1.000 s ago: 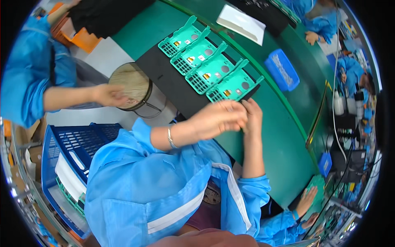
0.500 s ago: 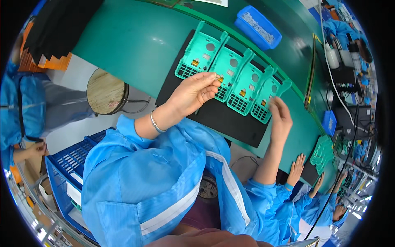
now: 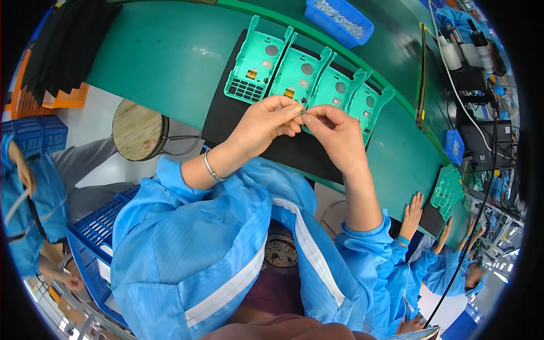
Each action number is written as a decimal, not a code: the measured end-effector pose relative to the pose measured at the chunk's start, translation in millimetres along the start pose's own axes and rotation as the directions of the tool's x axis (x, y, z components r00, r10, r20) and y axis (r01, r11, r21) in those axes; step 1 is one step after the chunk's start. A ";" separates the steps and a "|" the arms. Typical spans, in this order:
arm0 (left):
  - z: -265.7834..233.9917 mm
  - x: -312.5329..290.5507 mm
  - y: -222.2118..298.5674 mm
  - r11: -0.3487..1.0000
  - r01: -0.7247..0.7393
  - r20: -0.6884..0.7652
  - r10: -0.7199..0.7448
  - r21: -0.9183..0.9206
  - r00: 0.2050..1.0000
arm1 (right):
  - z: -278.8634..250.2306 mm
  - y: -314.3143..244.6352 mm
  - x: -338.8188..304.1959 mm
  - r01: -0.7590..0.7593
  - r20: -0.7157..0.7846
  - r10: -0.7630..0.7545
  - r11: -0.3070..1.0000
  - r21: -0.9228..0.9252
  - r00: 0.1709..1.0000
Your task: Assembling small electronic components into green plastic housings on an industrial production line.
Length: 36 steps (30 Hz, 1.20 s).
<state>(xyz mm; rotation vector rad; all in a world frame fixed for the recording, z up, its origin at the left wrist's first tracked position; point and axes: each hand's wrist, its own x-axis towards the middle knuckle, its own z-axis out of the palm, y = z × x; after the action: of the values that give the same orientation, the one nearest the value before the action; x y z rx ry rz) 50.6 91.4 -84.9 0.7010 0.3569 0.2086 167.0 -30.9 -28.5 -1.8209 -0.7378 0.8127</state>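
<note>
Several green plastic device housings (image 3: 260, 54) lie in a slanting row on a black mat (image 3: 224, 116). Each has a round hole and a keypad grid; small gold-coloured pieces show on the nearer ones. My left hand (image 3: 271, 120), with a bangle at its wrist, is pinched at the fingertips over the row's near edge. Meeting it fingertip to fingertip, my right hand (image 3: 334, 130) is pinched as well. Whatever sits between the fingers is too small to make out. Both hands cover the lower parts of the middle and right housings.
A blue bin (image 3: 340, 22) of small white pieces stands beyond the housings. Left of the bench are a round stool (image 3: 139, 129) and a blue crate (image 3: 105, 226). Co-workers sit along the right, one hand (image 3: 412, 215) on the bench near more green parts (image 3: 446, 190).
My right hand has come left from the right-hand housing to meet my left hand, its fingers now pinched. The bench and housings appear slightly further up and left in view.
</note>
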 end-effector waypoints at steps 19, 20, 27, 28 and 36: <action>-2.3 7.6 -4.6 0.993 0.104 0.059 -0.101 -0.052 0.993 | -33.9 30.6 -9.8 -0.181 -0.174 0.179 0.983 0.004 0.968; -2.5 5.5 0.3 0.995 0.072 0.059 -0.069 -0.062 0.996 | -33.3 32.9 -11.6 -0.170 -0.197 0.157 0.984 -0.047 0.968; -14.0 -4.0 15.7 0.998 0.040 0.024 -0.041 0.039 0.999 | -8.7 32.7 -17.7 0.202 -0.092 -0.277 0.856 -0.477 0.956; -14.4 -4.8 14.6 0.998 0.042 0.023 -0.043 0.040 0.999 | -5.4 33.0 -15.7 0.201 -0.093 -0.276 0.857 -0.475 0.957; -14.5 -8.2 7.0 0.997 0.069 0.010 -0.070 0.037 0.998 | -2.2 14.8 15.8 0.235 0.172 -0.163 0.577 -0.782 0.972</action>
<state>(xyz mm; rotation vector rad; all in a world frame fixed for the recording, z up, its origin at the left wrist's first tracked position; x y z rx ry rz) 37.0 102.8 -88.5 0.7241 0.3742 0.1322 180.0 -24.9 -44.8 -2.4306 -1.5220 0.3993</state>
